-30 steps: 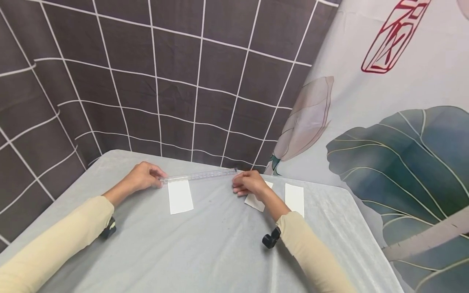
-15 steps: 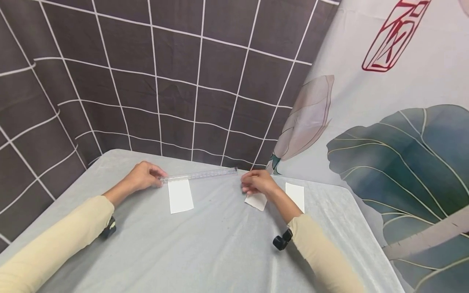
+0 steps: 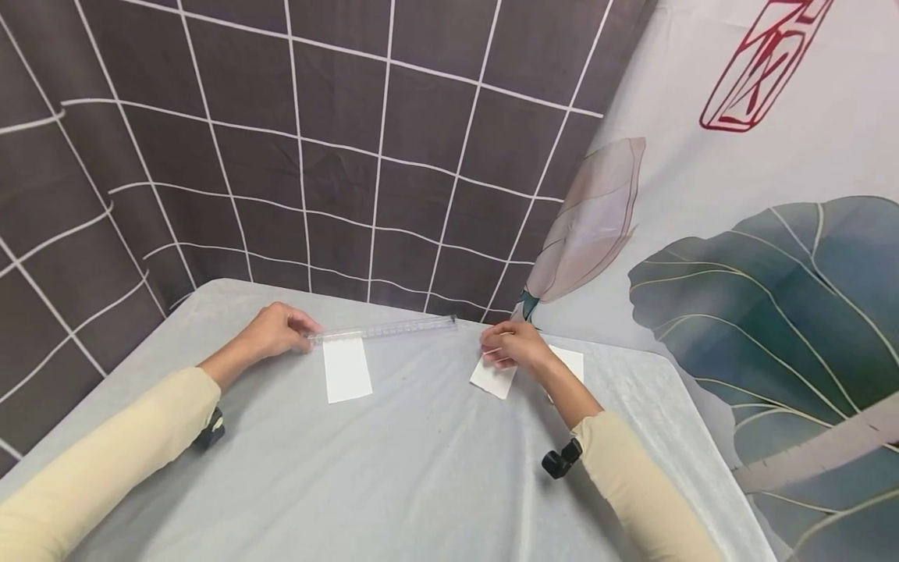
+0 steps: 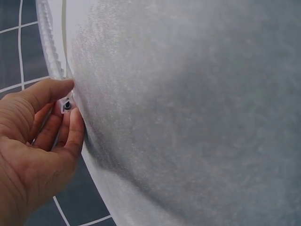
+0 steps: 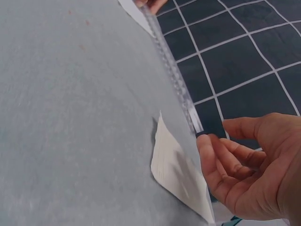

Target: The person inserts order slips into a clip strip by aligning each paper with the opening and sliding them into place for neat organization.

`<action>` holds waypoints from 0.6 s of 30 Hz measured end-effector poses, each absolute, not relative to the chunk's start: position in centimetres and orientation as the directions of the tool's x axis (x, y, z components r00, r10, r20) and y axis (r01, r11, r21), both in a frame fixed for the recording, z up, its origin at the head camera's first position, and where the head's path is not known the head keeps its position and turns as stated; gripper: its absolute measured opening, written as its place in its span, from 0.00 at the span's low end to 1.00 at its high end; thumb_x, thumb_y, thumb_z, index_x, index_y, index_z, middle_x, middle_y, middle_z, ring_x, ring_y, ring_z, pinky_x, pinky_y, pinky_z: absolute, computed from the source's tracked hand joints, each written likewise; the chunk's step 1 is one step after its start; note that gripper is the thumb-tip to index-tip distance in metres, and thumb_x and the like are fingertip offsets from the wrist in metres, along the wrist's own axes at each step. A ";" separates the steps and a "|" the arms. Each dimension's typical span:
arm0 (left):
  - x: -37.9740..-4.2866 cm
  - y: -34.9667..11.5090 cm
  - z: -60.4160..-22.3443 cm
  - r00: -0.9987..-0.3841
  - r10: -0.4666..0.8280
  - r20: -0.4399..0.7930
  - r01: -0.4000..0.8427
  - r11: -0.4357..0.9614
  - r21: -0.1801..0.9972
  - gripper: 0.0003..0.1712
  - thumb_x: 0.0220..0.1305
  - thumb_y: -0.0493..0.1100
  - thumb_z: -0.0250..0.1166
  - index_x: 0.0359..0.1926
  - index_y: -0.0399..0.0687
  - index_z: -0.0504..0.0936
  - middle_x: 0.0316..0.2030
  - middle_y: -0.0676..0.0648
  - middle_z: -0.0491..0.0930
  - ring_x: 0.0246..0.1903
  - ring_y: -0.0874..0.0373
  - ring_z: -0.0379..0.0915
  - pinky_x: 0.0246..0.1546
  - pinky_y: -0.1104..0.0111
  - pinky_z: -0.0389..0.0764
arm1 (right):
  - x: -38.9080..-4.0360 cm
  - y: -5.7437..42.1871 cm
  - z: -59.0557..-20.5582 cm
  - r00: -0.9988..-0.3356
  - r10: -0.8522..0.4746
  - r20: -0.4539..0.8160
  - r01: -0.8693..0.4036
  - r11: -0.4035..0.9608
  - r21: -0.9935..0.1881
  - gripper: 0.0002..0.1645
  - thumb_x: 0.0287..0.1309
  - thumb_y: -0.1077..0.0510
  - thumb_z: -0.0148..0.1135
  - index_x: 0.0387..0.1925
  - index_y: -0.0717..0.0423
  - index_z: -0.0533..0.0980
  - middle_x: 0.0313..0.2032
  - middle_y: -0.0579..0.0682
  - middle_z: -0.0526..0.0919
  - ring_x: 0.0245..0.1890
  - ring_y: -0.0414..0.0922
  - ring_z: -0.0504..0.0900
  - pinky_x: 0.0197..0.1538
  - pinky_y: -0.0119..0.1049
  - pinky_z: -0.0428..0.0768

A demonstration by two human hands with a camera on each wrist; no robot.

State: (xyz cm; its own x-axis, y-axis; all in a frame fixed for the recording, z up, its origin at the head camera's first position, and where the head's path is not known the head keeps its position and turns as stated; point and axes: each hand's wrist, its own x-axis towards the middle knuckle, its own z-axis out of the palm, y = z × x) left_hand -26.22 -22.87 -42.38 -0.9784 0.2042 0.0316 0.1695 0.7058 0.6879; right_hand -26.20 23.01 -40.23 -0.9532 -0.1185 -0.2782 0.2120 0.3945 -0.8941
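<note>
In the head view my left hand [image 3: 277,332] pinches the left end of a long, thin, clear plastic tube [image 3: 393,328] near the table's back edge. The left wrist view shows thumb and fingers around the tube's squarish clear end [image 4: 67,104], which has a small dark spot. A white paper [image 3: 347,375] lies just in front of the tube. My right hand [image 3: 518,346] hovers apart from the tube's far end, fingers loosely bent and holding nothing. Below it is a slightly curled off-white paper [image 5: 176,167]; I cannot tell whether fingers touch it.
Another white paper [image 3: 572,362] lies farther right, partly behind my right forearm. Pale grey cloth covers the table [image 3: 414,468]. A dark curtain with white grid lines [image 3: 337,172] hangs directly behind, and a leaf-printed curtain [image 3: 702,179] hangs at the right.
My right hand has moved right, away from the tube's far end and over the middle paper. The left hand and the tube stay in place. The head view has tilted slightly.
</note>
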 end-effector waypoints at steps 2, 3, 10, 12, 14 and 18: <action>-26.3 -22.9 -42.2 -0.979 0.203 0.032 0.169 0.709 0.685 0.19 0.52 0.31 0.81 0.49 0.34 0.95 0.41 0.37 0.93 0.39 0.56 0.80 0.44 0.66 0.78 | -26.1 23.4 -40.2 -0.953 -0.114 -0.279 0.212 0.403 -0.890 0.19 0.76 0.60 0.64 0.61 0.68 0.82 0.52 0.63 0.94 0.34 0.36 0.90 0.38 0.29 0.87; -26.3 -22.9 -42.2 -0.978 0.205 0.029 0.169 0.709 0.685 0.19 0.53 0.31 0.81 0.49 0.34 0.95 0.41 0.37 0.93 0.39 0.56 0.80 0.44 0.66 0.78 | -26.1 23.6 -40.2 -0.954 -0.112 -0.279 0.212 0.407 -0.888 0.20 0.76 0.60 0.64 0.62 0.68 0.81 0.53 0.63 0.94 0.34 0.36 0.90 0.38 0.29 0.87; -26.3 -23.0 -42.0 -0.980 0.199 0.001 0.145 0.711 0.688 0.20 0.52 0.31 0.81 0.49 0.35 0.95 0.42 0.36 0.94 0.40 0.56 0.81 0.44 0.65 0.78 | -25.6 24.9 -40.3 -0.952 -0.121 -0.282 0.209 0.416 -0.885 0.24 0.77 0.60 0.63 0.66 0.70 0.79 0.56 0.65 0.93 0.35 0.36 0.91 0.39 0.30 0.87; -26.3 -22.9 -42.0 -0.981 0.195 -0.004 0.139 0.713 0.687 0.20 0.52 0.32 0.81 0.49 0.35 0.95 0.42 0.36 0.94 0.40 0.56 0.81 0.44 0.65 0.78 | -25.6 25.3 -40.4 -0.952 -0.121 -0.281 0.209 0.414 -0.886 0.24 0.78 0.60 0.62 0.67 0.70 0.78 0.58 0.67 0.92 0.36 0.36 0.91 0.40 0.30 0.88; -26.4 -22.9 -42.0 -0.981 0.196 -0.008 0.137 0.717 0.684 0.20 0.52 0.32 0.81 0.49 0.35 0.95 0.43 0.36 0.94 0.41 0.55 0.83 0.45 0.65 0.79 | -25.5 25.7 -40.4 -0.952 -0.117 -0.281 0.212 0.409 -0.888 0.24 0.79 0.60 0.61 0.68 0.71 0.78 0.60 0.68 0.91 0.36 0.36 0.91 0.42 0.30 0.89; -26.4 -22.9 -42.0 -0.981 0.195 -0.017 0.131 0.721 0.680 0.20 0.53 0.32 0.81 0.50 0.35 0.95 0.44 0.36 0.94 0.42 0.53 0.84 0.45 0.65 0.79 | -25.4 26.6 -40.3 -0.954 -0.101 -0.283 0.218 0.416 -0.883 0.25 0.79 0.59 0.62 0.68 0.71 0.78 0.59 0.67 0.91 0.37 0.36 0.91 0.44 0.31 0.90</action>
